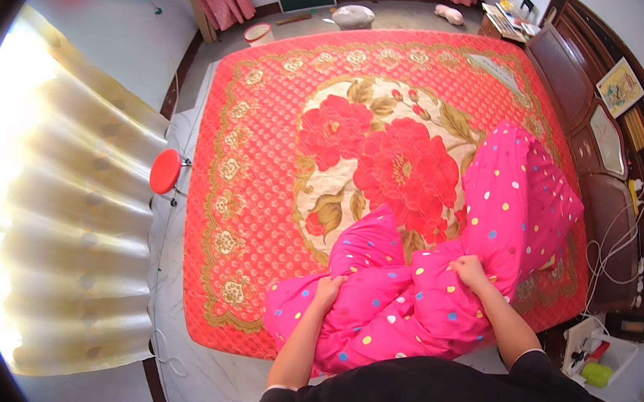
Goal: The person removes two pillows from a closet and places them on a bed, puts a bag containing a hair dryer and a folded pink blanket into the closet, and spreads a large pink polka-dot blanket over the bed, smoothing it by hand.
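Note:
A bright pink quilt with coloured polka dots (389,294) lies bunched along the near edge of the bed, with one part spread toward the headboard at the right. My left hand (330,291) is closed on its upper fold, left of centre. Farther right, my right hand (469,271) grips another fold of the same quilt. Both forearms reach over the fabric. Beneath it, a red floral bedspread (263,207) covers the bed, with large red flowers inside a cream oval at its middle.
A red round stool (165,172) stands left of the bed, near a pale curtain (81,228). The dark wooden headboard (566,72) runs along the right, with white cables (597,265) hanging. A white bin (259,34) and a grey basin (353,17) stand beyond the far edge.

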A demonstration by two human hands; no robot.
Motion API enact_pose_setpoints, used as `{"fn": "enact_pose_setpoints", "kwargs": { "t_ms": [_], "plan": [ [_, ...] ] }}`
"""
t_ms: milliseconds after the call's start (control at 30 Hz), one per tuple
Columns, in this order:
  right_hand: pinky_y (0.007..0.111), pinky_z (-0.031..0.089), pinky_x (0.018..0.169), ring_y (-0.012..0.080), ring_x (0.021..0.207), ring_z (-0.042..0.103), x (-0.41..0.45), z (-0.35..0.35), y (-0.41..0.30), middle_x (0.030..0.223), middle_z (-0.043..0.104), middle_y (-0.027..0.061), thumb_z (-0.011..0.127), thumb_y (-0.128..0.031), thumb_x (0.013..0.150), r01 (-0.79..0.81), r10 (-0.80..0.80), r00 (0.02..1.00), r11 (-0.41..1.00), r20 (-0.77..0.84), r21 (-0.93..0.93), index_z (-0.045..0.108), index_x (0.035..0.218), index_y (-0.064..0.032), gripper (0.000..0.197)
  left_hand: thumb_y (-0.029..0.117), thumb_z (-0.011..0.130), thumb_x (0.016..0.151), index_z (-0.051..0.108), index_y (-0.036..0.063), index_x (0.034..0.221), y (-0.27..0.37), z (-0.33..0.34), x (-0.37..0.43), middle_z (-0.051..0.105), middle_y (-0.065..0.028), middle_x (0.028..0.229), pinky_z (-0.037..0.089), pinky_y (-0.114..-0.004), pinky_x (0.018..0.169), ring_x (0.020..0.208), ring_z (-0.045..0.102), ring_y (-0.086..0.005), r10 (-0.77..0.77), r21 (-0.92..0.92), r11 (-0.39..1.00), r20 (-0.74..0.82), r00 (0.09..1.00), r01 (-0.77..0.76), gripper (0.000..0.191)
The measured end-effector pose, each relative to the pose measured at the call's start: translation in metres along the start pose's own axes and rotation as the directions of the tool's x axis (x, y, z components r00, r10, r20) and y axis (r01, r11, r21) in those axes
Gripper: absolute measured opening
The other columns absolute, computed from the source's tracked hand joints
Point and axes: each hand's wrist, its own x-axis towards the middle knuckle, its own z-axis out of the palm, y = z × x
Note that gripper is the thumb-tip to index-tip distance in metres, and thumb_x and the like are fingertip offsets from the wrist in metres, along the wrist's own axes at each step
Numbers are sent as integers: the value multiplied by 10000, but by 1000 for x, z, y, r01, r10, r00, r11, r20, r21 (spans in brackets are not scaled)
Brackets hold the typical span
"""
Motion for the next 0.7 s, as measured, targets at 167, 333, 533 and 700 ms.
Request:
{"fn": "enact_pose_setpoints", "kwargs": {
  "t_ms": [167, 333, 533, 700],
  "plan": [
    [234, 414, 568, 95, 576, 494, 2, -106, -154, 611, 553, -3, 562, -79, 768, 186, 25, 960, 683, -278, 706, 591, 621, -47, 153, 127, 614, 781, 636, -8, 901, 135, -68, -89, 636, -25, 810, 456, -244, 647, 701, 568, -106, 291, -528, 699, -407, 866, -483, 182],
    [235, 380, 557, 81, 552, 425, -12, -196, -274, 589, 466, -41, 554, -76, 765, 697, -30, 682, 330, -731, 637, 501, 577, -75, 195, 83, 569, 824, 610, -41, 870, 253, -176, -145, 590, -28, 780, 414, -229, 596, 690, 507, -84, 364, 26, 394, -922, 131, -919, 138],
    [310, 380, 555, 192, 559, 463, 152, -182, -334, 600, 484, 79, 500, -122, 850, 839, -211, -180, 478, -961, -262, 455, 646, 6, 245, 296, 562, 851, 460, -101, 1140, 304, -297, -39, 525, -251, 1098, 422, -359, 831, 974, 534, -324, 261, 332, 876, -936, -235, -349, 502],
    [444, 385, 859, 375, 974, 465, 221, -47, -274, 1015, 482, 214, 581, -136, 748, 692, -734, 431, 642, -525, -330, 469, 1005, 12, 317, 319, 583, 800, 186, -77, 1343, 149, -225, 87, 253, -273, 1375, 243, -376, 1050, 1283, 272, -352, 489, 333, 860, -753, 440, -386, 781]
  ]
}}
